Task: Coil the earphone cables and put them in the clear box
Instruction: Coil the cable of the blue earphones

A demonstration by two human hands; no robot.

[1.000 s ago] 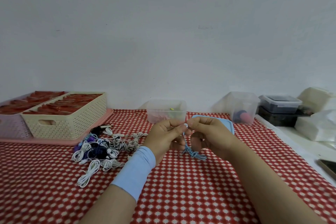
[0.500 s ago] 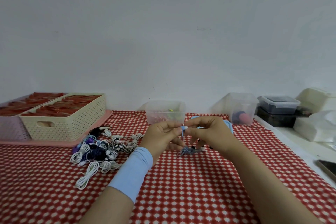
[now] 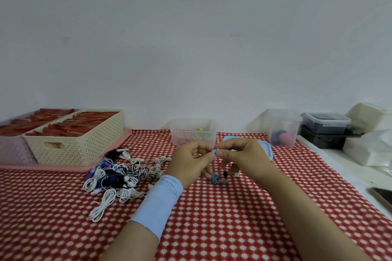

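- A person's two hands meet above the middle of a worktop (image 3: 212,224) covered in a red-and-white checked cloth, seen from a camera on the head.
- The left hand (image 3: 191,162) and the right hand (image 3: 240,157) are close together, thumb and forefinger of each pinching the top end of a blue earphone cable (image 3: 216,177).
- A thin strand of that cable runs down from the pinch to a small, loose blue bundle lying on the cloth just below the hands.
- Small black earbud pieces (image 3: 225,174) and a small white piece (image 3: 237,174) lie on the cloth beside the bundle, under the right hand.
- A pale blue sleeve (image 3: 159,201) covers the left wrist and part of the forearm; the right forearm is bare.
- The clear box (image 3: 193,131) stands open just behind the hands, near the wall, with a few small coloured things inside, too blurred to name.
- A blue lid (image 3: 267,149) lies flat to the right of the box, partly hidden by the right hand.
- A pile of earphones (image 3: 118,174), mostly white with some dark blue, purple and striped, lies to the left of the left hand.
- Behind the pile, a cream perforated basket (image 3: 74,142) filled with red things sits on a pink tray (image 3: 63,168).
- At the far right stand a second clear container (image 3: 283,127) with a red and a dark thing inside, dark lidded tubs (image 3: 325,123) and white bags (image 3: 369,150).
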